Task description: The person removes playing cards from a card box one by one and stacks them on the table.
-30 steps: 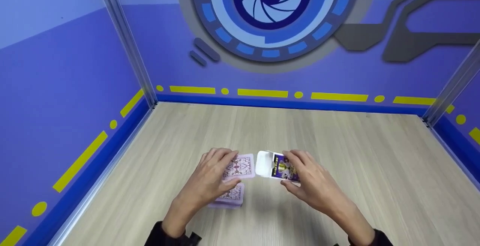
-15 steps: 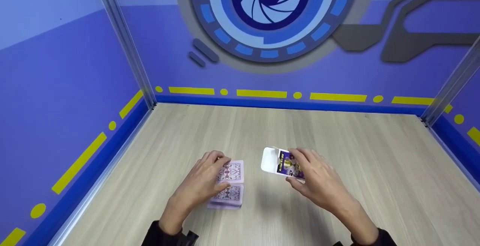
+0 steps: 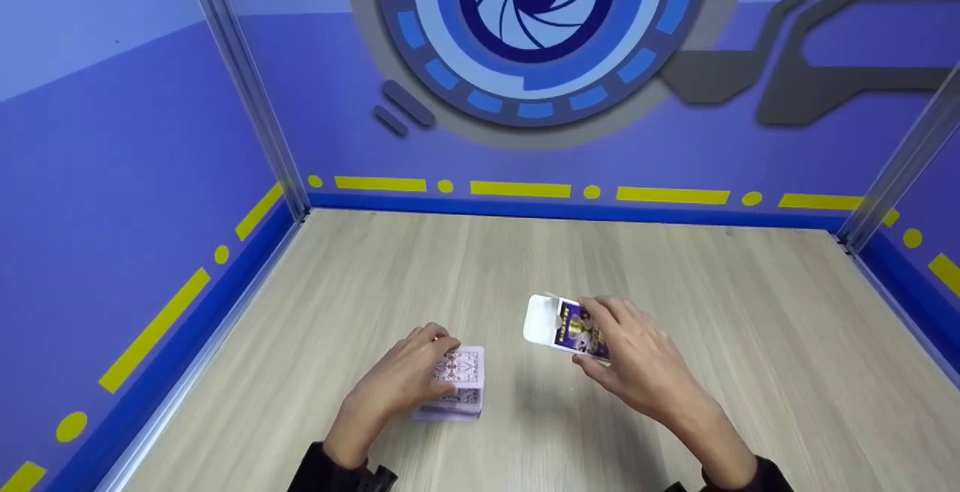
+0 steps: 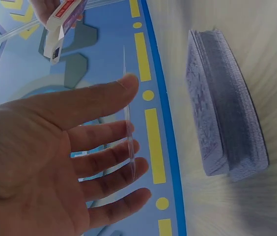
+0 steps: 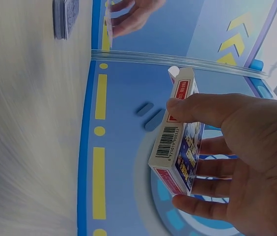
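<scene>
My left hand point(image 3: 405, 376) pinches a thin playing card point(image 3: 463, 364) by its long edges between thumb and fingers; the left wrist view shows the card point(image 4: 130, 132) edge-on. Below it, a thick deck of patterned playing cards point(image 4: 222, 105) rests on the table, its upper part slightly out of line with the lower. The held card overlaps the deck in the head view. To the right, my right hand point(image 3: 637, 357) grips a purple and white card box point(image 3: 577, 329) by its sides, above the table. Its white flap point(image 3: 538, 319) stands open toward the left.
The wood-grain table point(image 3: 712, 289) is bordered by a blue back wall point(image 3: 525, 162) and side walls with yellow markings. Metal posts point(image 3: 244, 87) stand at the corners.
My left hand has brought the card away from the box's open end, back toward me and down over the deck. The right hand has shifted the box slightly right, then held still.
</scene>
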Available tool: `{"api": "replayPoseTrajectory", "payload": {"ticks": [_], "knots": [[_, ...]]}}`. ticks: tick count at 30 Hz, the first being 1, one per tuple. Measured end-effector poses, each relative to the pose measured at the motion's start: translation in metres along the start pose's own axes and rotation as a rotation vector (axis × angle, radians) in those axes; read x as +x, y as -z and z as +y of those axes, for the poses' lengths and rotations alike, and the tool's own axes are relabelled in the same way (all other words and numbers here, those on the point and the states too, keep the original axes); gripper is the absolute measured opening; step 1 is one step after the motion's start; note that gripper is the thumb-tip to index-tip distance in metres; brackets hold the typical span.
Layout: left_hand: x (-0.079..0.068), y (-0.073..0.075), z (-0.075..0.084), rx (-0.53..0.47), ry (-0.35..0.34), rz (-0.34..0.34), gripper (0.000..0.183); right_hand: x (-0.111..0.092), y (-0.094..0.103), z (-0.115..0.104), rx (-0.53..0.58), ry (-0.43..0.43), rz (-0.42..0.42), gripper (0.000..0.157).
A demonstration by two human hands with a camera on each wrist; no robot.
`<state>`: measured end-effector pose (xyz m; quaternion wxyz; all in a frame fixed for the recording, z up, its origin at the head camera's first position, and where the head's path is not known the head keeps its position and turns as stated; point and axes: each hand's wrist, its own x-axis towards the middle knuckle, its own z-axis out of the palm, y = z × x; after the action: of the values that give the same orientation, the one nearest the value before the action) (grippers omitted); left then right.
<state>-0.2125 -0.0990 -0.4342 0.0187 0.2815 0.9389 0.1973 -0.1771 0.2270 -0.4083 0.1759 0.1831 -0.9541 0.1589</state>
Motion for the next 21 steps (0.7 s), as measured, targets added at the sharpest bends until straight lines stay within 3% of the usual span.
{"api": "replayPoseTrajectory", "payload": {"ticks": [6, 21], "knots": [[-0.002, -0.005, -0.002, -0.008, 0.027, -0.077, 0.059, -0.001, 0.001, 0.0, -0.005, -0.007, 0.001, 0.074], [-0.001, -0.014, -0.003, -0.025, 0.063, -0.153, 0.056, -0.001, 0.001, -0.001, 0.003, -0.017, -0.023, 0.074]]}}
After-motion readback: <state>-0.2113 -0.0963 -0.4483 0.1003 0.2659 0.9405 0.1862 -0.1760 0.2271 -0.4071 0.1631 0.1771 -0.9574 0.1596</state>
